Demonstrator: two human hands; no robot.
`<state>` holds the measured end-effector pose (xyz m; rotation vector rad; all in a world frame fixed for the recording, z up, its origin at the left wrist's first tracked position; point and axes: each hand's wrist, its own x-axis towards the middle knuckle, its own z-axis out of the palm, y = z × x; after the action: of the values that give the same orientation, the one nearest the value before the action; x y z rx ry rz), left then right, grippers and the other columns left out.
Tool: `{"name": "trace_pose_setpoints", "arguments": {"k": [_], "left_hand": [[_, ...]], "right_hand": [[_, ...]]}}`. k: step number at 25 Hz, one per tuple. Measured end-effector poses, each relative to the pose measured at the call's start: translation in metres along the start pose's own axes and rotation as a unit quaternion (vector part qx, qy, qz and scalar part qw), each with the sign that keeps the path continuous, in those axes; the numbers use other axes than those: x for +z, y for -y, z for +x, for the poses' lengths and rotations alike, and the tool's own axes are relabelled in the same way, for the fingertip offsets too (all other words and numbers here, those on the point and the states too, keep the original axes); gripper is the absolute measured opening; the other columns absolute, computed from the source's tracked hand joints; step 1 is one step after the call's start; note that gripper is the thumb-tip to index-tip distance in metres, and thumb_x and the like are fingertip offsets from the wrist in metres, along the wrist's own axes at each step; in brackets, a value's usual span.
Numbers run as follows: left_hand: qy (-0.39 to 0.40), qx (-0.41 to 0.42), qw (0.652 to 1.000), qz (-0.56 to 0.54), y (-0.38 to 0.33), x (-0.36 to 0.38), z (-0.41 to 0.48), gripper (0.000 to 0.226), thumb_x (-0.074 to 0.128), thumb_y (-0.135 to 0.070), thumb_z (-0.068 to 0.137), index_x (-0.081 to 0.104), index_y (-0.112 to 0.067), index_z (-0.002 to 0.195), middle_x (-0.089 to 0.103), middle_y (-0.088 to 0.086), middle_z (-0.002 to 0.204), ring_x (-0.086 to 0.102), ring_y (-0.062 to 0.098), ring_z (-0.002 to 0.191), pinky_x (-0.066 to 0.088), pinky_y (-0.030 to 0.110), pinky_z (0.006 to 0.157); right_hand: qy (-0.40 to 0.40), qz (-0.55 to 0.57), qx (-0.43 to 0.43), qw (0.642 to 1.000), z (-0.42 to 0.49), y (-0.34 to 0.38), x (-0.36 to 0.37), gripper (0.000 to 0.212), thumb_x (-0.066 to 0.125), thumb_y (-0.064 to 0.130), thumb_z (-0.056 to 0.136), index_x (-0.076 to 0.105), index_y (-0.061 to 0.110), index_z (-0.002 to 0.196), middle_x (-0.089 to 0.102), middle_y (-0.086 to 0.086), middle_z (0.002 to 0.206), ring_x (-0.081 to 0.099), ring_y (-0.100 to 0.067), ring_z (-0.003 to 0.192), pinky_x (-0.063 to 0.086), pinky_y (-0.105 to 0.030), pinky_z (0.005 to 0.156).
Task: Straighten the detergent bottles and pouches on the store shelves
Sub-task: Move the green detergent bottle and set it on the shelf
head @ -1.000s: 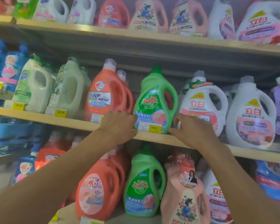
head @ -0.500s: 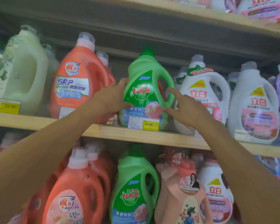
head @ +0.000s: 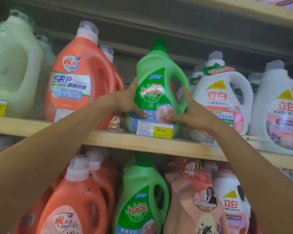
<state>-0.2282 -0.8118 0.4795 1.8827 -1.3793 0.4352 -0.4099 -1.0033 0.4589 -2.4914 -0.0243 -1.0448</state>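
Note:
A green detergent bottle with a green cap stands on the middle wooden shelf, behind a yellow price tag. My left hand clasps its left side, thumb across the lower label. On the handle side, my right hand grips the bottle, with a finger up along the handle. The bottle leans slightly to the left. An orange bottle stands close on its left, a white bottle close on its right.
A pale green bottle is at far left and another white bottle at far right. The shelf below holds orange, green and pink bottles. The upper shelf's underside hangs just over the caps.
Both hands rose from the shelf edge to the green bottle's sides and closed on it. The camera came closer to the shelf.

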Motion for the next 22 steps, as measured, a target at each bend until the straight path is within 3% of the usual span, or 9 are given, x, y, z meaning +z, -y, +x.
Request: {"name": "trace_pose_setpoints", "arguments": {"k": [2, 4, 7, 11, 13, 15, 17, 19, 22], "left_hand": [[0.003, -0.009, 1.0, 0.015, 0.0, -0.001, 0.002, 0.147, 0.096, -0.019, 0.059, -0.013, -0.023, 0.157, 0.047, -0.002, 0.148, 0.048, 0.02, 0.132, 0.039, 0.039, 0.113], [-0.014, -0.013, 1.0, -0.013, 0.0, -0.002, 0.002, 0.143, 0.096, -0.013, 0.059, -0.008, -0.021, 0.157, 0.049, 0.0, 0.146, 0.049, 0.019, 0.132, 0.039, 0.041, 0.113], [-0.026, -0.044, 0.998, -0.04, -0.002, -0.001, -0.001, 0.141, 0.096, -0.012, 0.058, -0.003, -0.022, 0.158, 0.051, 0.0, 0.144, 0.05, 0.021, 0.131, 0.041, 0.042, 0.112], [-0.034, -0.043, 0.997, -0.057, -0.006, 0.002, -0.004, 0.141, 0.096, -0.012, 0.058, -0.003, -0.022, 0.158, 0.052, -0.002, 0.143, 0.05, 0.02, 0.13, 0.044, 0.04, 0.11], [-0.04, -0.038, 0.996, -0.063, -0.009, 0.003, -0.007, 0.134, 0.095, -0.01, 0.061, 0.002, -0.022, 0.157, 0.056, -0.012, 0.129, 0.052, 0.013, 0.125, 0.048, 0.019, 0.099], [-0.049, -0.044, 0.993, -0.097, -0.012, 0.005, -0.01, 0.132, 0.092, -0.006, 0.065, 0.0, -0.023, 0.158, 0.052, -0.025, 0.112, 0.056, 0.009, 0.116, 0.047, 0.001, 0.072], [-0.048, -0.069, 0.988, -0.13, -0.017, 0.006, -0.013, 0.13, 0.09, -0.004, 0.067, 0.0, -0.026, 0.158, 0.049, -0.028, 0.104, 0.061, -0.002, 0.093, 0.045, 0.003, 0.049], [-0.048, -0.08, 0.986, -0.14, -0.021, 0.006, -0.015, 0.122, 0.088, 0.001, 0.068, 0.008, -0.027, 0.156, 0.05, -0.024, 0.1, 0.06, -0.012, 0.067, 0.042, 0.008, 0.037], [-0.061, -0.064, 0.99, -0.108, -0.026, 0.005, -0.018, 0.114, 0.089, 0.0, 0.067, 0.017, -0.023, 0.152, 0.055, -0.016, 0.109, 0.055, -0.01, 0.072, 0.04, 0.005, 0.037]], "right_hand": [[0.004, 0.001, 0.001, 1.0, 0.0, 0.0, 0.001, 0.13, 0.089, 0.022, 0.08, -0.01, 0.027, 0.164, 0.043, 0.002, 0.157, 0.058, 0.002, 0.113, 0.048, -0.006, 0.076], [-0.005, -0.018, 0.0, 1.0, 0.001, 0.001, 0.002, 0.137, 0.091, 0.025, 0.077, -0.014, 0.024, 0.164, 0.037, 0.003, 0.162, 0.047, -0.013, 0.138, 0.044, -0.022, 0.104], [0.002, -0.04, -0.003, 0.999, 0.004, 0.002, 0.004, 0.142, 0.092, 0.03, 0.075, -0.019, 0.025, 0.162, 0.036, 0.0, 0.163, 0.043, -0.019, 0.143, 0.038, -0.034, 0.116], [0.042, -0.001, 0.011, 0.999, 0.012, 0.0, 0.003, 0.138, 0.094, 0.025, 0.073, -0.008, 0.028, 0.165, 0.03, 0.017, 0.154, 0.038, -0.008, 0.142, 0.036, -0.029, 0.116], [0.064, -0.001, 0.016, 0.998, 0.016, -0.001, 0.0, 0.124, 0.094, 0.021, 0.072, 0.013, 0.028, 0.166, 0.043, 0.009, 0.157, 0.051, -0.014, 0.138, 0.045, -0.03, 0.111], [0.063, -0.001, 0.022, 0.998, 0.017, 0.001, -0.001, 0.105, 0.094, 0.018, 0.072, 0.034, 0.028, 0.158, 0.062, 0.011, 0.132, 0.066, -0.008, 0.11, 0.055, -0.011, 0.075], [0.052, 0.012, 0.029, 0.998, 0.017, 0.001, 0.001, 0.1, 0.094, 0.017, 0.071, 0.039, 0.029, 0.154, 0.062, 0.02, 0.114, 0.066, -0.003, 0.095, 0.046, -0.005, 0.048], [0.045, 0.01, 0.03, 0.999, 0.018, 0.001, 0.002, 0.103, 0.094, 0.017, 0.071, 0.036, 0.028, 0.156, 0.065, 0.011, 0.121, 0.069, -0.014, 0.103, 0.051, -0.007, 0.05], [0.04, -0.007, 0.013, 0.999, 0.016, 0.0, 0.005, 0.105, 0.094, 0.016, 0.071, 0.034, 0.026, 0.156, 0.064, 0.002, 0.134, 0.065, -0.023, 0.119, 0.06, -0.022, 0.075]]}}
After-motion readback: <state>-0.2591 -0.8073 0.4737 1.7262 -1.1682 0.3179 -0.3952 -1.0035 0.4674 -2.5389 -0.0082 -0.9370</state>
